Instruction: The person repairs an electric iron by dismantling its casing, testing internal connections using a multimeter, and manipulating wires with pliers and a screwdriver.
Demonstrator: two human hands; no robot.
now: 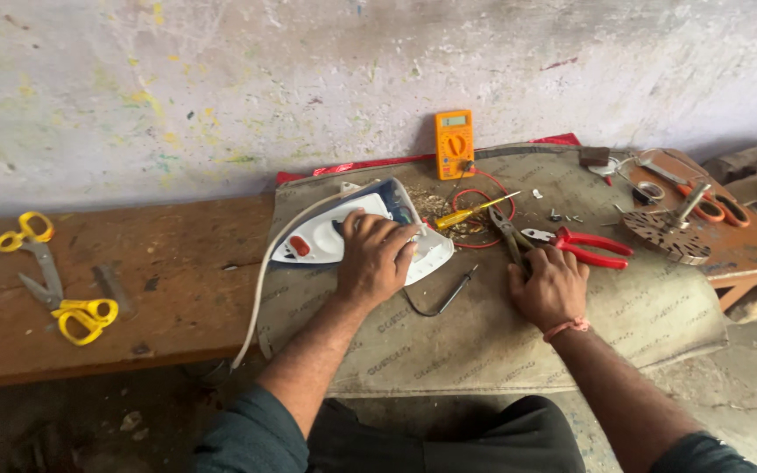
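My left hand (pixel 377 257) lay spread on the white iron (pixel 357 229), pressing without gripping; its long axis ran sideways, tip beyond my fingertips. My right hand (pixel 550 285) curled loosely, touching the grey pliers (pixel 510 235), red pliers (pixel 582 246) just beyond.

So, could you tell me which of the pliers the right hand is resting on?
The right hand rests on the dark-handled pliers, jaws pointing toward the wall; the red-handled pliers lie just beyond, untouched.

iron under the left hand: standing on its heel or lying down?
Lying down. The iron rests along the grey mat, tilted slightly, with the left hand pressing its rear.
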